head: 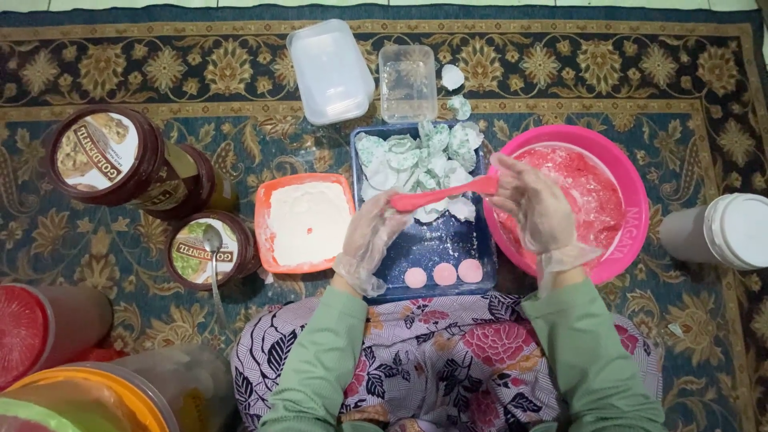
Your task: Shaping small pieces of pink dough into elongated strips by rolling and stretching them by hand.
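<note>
At the centre of the frame a person seated on a patterned carpet (640,88) works with both hands in thin clear plastic gloves. The left hand (374,232) has its fingers clamped on the lower end of a pink-red spatula (444,194), which lies almost level across a dark blue tray (436,240). The right hand (536,204) meets the spatula's other end at the rim of a pink bowl (632,224), its fingers curled loosely around the tip; whether they press tight on it cannot be told. The bowl, right of centre, holds a glossy red-pink dough (588,192). On the tray, three small round pink pieces (442,274) sit in a row at the lower edge, and pale green and white wrappers (420,156) are piled at its upper half. Just left of the tray an orange tray (264,224) holds white flour (308,222). Two clear plastic boxes (330,72) lie at upper centre, brown lidded jars (104,156) stand at the left, one with a metal spoon (214,264) on its lid, and a white-lidded container (720,232) lies at the right edge.
</note>
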